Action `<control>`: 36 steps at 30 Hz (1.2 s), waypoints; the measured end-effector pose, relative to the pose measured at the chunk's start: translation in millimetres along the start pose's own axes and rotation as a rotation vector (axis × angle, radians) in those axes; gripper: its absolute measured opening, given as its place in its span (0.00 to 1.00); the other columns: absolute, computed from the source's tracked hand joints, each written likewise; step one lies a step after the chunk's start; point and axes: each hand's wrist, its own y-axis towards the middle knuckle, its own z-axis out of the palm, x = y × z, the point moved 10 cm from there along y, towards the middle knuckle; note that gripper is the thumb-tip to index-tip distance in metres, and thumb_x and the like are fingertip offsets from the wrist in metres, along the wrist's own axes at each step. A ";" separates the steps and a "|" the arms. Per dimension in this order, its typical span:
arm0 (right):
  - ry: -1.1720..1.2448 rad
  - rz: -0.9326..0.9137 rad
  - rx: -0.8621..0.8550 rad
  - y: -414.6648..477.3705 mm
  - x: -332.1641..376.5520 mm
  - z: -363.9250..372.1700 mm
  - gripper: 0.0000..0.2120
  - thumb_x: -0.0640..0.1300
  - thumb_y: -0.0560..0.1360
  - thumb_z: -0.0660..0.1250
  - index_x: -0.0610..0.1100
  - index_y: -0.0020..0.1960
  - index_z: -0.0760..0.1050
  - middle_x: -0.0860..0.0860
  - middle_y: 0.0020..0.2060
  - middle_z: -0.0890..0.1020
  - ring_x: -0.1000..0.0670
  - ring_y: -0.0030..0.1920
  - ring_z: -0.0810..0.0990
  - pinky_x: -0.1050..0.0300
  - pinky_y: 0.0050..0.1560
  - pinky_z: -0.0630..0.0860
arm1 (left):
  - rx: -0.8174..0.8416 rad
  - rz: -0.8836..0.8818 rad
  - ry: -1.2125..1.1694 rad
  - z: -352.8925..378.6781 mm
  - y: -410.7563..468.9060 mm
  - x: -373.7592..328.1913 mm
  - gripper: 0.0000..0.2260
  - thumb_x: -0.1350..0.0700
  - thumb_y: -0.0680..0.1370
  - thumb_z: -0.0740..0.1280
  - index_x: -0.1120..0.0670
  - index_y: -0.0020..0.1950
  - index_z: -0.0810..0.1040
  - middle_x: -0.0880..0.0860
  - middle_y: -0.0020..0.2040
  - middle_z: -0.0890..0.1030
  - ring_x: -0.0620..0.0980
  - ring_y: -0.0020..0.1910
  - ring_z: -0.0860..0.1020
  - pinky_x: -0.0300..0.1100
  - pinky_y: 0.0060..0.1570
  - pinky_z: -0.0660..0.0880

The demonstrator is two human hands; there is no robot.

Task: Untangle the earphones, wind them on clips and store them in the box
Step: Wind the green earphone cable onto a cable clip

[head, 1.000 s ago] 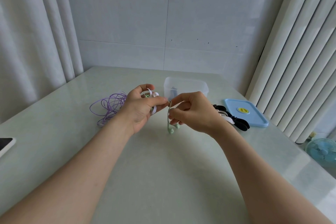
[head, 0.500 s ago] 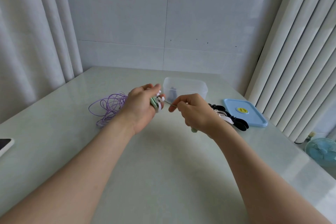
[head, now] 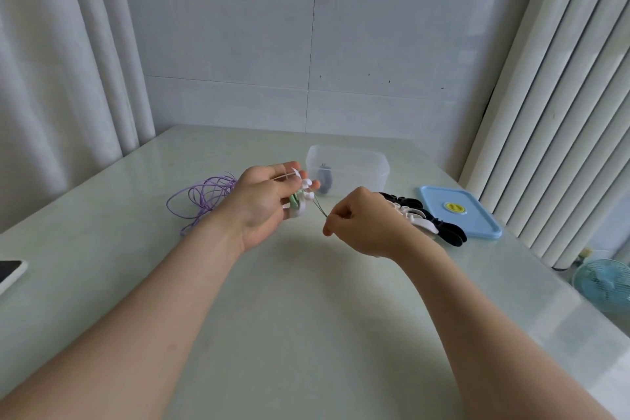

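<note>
Green earphone cable (head: 294, 203) looks mostly wound on the white clip (head: 306, 183) gripped in the left hand (head: 262, 204); the right hand (head: 364, 225) pinches its loose end. 1 dark bundle (head: 324, 179) sits in the clear box (head: 375, 167). Purple earphones (head: 204, 194) lie tangled on the table (head: 306, 317), lid (head: 456, 211) off.

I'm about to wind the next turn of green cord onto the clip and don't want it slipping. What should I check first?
1. Left hand grips the white clip: ok.
2. Right hand pinches the green cord, which runs straight to the clip: ok.
3. Cord left to wind: cannot tell, hidden in the right hand.
4. Box open, lid off beside it: ok.
5. Purple earphones untangled: not ok, a loose heap on the table.
6. Spare clips at hand: ok.
</note>
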 end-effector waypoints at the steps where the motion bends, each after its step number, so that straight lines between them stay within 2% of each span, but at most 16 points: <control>1: -0.019 0.004 0.007 0.2 -1.2 0.8 0.13 0.41 0.78 0.64 0.42 0.45 0.87 0.57 0.17 0.71 0.57 0.20 0.69 0.66 0.21 0.65 | -0.003 0.010 0.003 -0.4 0.6 0.5 0.10 0.67 0.83 0.66 0.65 0.64 0.75 0.60 0.47 0.85 0.58 0.48 0.82 0.47 0.46 0.74; 2: -0.021 0.005 0.023 -0.3 -1.5 2.2 0.13 0.41 0.79 0.62 0.43 0.47 0.86 0.59 0.18 0.72 0.58 0.20 0.70 0.67 0.20 0.63 | -0.002 0.019 -0.006 -0.8 1.7 1.2 0.11 0.66 0.83 0.66 0.66 0.65 0.75 0.59 0.45 0.86 0.59 0.50 0.83 0.48 0.48 0.77; 4: -0.011 -0.008 0.053 -2.4 1.9 5.2 0.14 0.40 0.80 0.60 0.48 0.52 0.85 0.58 0.25 0.75 0.60 0.20 0.71 0.68 0.21 0.64 | 0.000 0.042 -0.024 0.5 2.1 0.9 0.13 0.65 0.83 0.66 0.68 0.66 0.74 0.59 0.44 0.86 0.62 0.55 0.82 0.55 0.59 0.80; 6: -0.002 -0.045 0.066 -3.9 9.0 7.6 0.15 0.41 0.81 0.59 0.52 0.52 0.84 0.57 0.27 0.74 0.57 0.21 0.70 0.65 0.25 0.67 | -0.014 0.074 -0.041 0.4 3.1 -1.1 0.11 0.63 0.84 0.66 0.70 0.63 0.75 0.61 0.45 0.85 0.66 0.57 0.81 0.58 0.65 0.79; 9: 0.038 -0.083 0.103 -7.2 19.4 11.3 0.16 0.41 0.79 0.60 0.51 0.47 0.86 0.55 0.22 0.72 0.55 0.21 0.68 0.63 0.26 0.68 | -0.038 0.093 -0.108 -2.2 4.6 -1.3 0.08 0.62 0.85 0.65 0.67 0.57 0.78 0.61 0.43 0.85 0.66 0.57 0.80 0.53 0.62 0.81; 11: 0.079 -0.112 0.120 -10.3 27.1 12.8 0.14 0.41 0.78 0.61 0.48 0.43 0.86 0.50 0.26 0.76 0.54 0.23 0.70 0.63 0.28 0.70 | -0.046 0.091 -0.129 -1.9 5.2 1.9 0.10 0.60 0.85 0.65 0.68 0.59 0.77 0.61 0.43 0.85 0.64 0.55 0.79 0.52 0.61 0.82; 15: 0.117 -0.138 0.141 -13.0 35.3 17.6 0.16 0.43 0.78 0.62 0.43 0.36 0.84 0.49 0.31 0.84 0.60 0.25 0.75 0.69 0.29 0.69 | -0.093 0.105 -0.125 1.3 3.4 6.5 0.09 0.59 0.83 0.68 0.66 0.55 0.78 0.65 0.49 0.85 0.55 0.43 0.83 0.50 0.59 0.82; 17: 0.144 -0.146 0.178 -15.4 39.5 22.1 0.18 0.43 0.79 0.62 0.43 0.33 0.81 0.51 0.28 0.83 0.59 0.25 0.75 0.68 0.29 0.69 | -0.124 0.133 -0.103 -1.2 3.2 5.2 0.09 0.59 0.82 0.70 0.65 0.56 0.79 0.65 0.53 0.86 0.55 0.44 0.85 0.50 0.56 0.82; 20: 0.204 -0.194 0.159 -15.3 46.8 18.2 0.18 0.43 0.79 0.61 0.43 0.31 0.78 0.51 0.26 0.81 0.56 0.27 0.76 0.61 0.33 0.73 | -0.181 0.183 -0.009 -8.8 1.7 0.7 0.16 0.58 0.79 0.74 0.65 0.62 0.77 0.64 0.56 0.85 0.57 0.51 0.87 0.47 0.50 0.84; 22: 0.279 -0.225 0.113 -13.5 48.3 10.3 0.18 0.45 0.77 0.62 0.42 0.32 0.79 0.49 0.28 0.83 0.53 0.32 0.80 0.52 0.39 0.77 | -0.206 0.221 0.125 -9.8 -0.2 -3.4 0.14 0.57 0.77 0.77 0.60 0.59 0.79 0.62 0.56 0.85 0.52 0.47 0.87 0.41 0.44 0.82; 24: 0.402 -0.217 0.061 -11.7 46.8 0.9 0.18 0.49 0.76 0.61 0.44 0.32 0.81 0.46 0.33 0.86 0.47 0.37 0.83 0.46 0.47 0.81 | -0.209 0.251 0.247 -9.0 -0.9 -5.9 0.14 0.56 0.75 0.79 0.58 0.57 0.81 0.59 0.55 0.83 0.45 0.38 0.85 0.37 0.38 0.80; 26: 0.561 -0.170 0.007 -10.2 41.0 -9.2 0.19 0.46 0.78 0.60 0.45 0.33 0.82 0.42 0.36 0.87 0.45 0.37 0.84 0.48 0.45 0.82 | -0.166 0.242 0.294 -6.6 0.8 -4.2 0.13 0.56 0.76 0.78 0.58 0.58 0.83 0.59 0.53 0.82 0.43 0.33 0.81 0.37 0.36 0.78; 29: 0.714 -0.080 -0.113 -7.7 25.2 -25.7 0.14 0.38 0.80 0.57 0.37 0.38 0.74 0.41 0.29 0.81 0.41 0.36 0.86 0.48 0.42 0.82 | -0.020 0.163 0.273 5.8 0.7 3.7 0.12 0.53 0.80 0.73 0.57 0.60 0.84 0.59 0.51 0.82 0.50 0.40 0.83 0.43 0.44 0.82; 32: 0.687 -0.032 -0.195 -4.1 7.4 -34.0 0.13 0.40 0.82 0.59 0.38 0.40 0.74 0.48 0.25 0.74 0.42 0.29 0.82 0.50 0.36 0.78 | 0.141 0.078 0.169 25.0 -5.5 12.0 0.16 0.51 0.82 0.68 0.60 0.65 0.82 0.57 0.53 0.83 0.53 0.48 0.84 0.41 0.50 0.82; 34: 0.637 -0.033 -0.219 -2.0 1.8 -33.8 0.15 0.42 0.83 0.61 0.33 0.45 0.77 0.51 0.25 0.77 0.46 0.27 0.80 0.52 0.32 0.76 | 0.206 0.048 0.139 33.1 -8.7 15.0 0.18 0.50 0.82 0.66 0.61 0.66 0.81 0.58 0.58 0.84 0.55 0.51 0.84 0.40 0.50 0.81; 36: 0.585 -0.034 -0.251 0.1 -2.5 -33.9 0.17 0.46 0.84 0.63 0.34 0.47 0.80 0.51 0.29 0.81 0.48 0.28 0.79 0.54 0.31 0.76 | 0.245 0.043 0.129 37.2 -9.9 16.2 0.21 0.49 0.80 0.67 0.61 0.68 0.81 0.60 0.64 0.83 0.60 0.57 0.84 0.41 0.52 0.81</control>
